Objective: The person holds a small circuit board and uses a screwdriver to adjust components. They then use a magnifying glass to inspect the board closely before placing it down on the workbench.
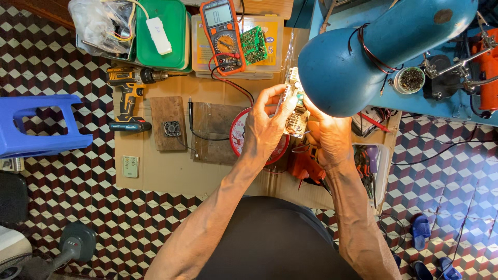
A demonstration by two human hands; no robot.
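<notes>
- The fingers (273, 96) of the left hand (263, 127) pinch the left edge of a small circuit board (294, 106); the right hand (328, 136) grips its right side, fingers curled about it, though the lamp partly hides them. The board is held upright above the middle of the surface, just under the lamp.
- Far left, a blue plastic stool (36, 124) stands on the checkered tile floor (78, 181), well apart from the hands.
- The surface is a sheet of cardboard (155, 171) laid on that floor. On its left lie a yellow cordless drill (127, 96), a wooden block with a small fan (168, 124), and a small pale panel (130, 166) near the near edge.
- Farther off sit a green box (163, 33) and an orange multimeter (223, 33) with a green circuit board (254, 44) beside it.
- A red round tin (238, 136) lies under the left hand.
- A blue lamp shade (384, 46) hangs over the right hand, crowding the far right.
- Bare cardboard lies near left; the right near edge holds a tray of tools (371, 168).
- Blue sandals (420, 226) rest on the floor, near right.
</notes>
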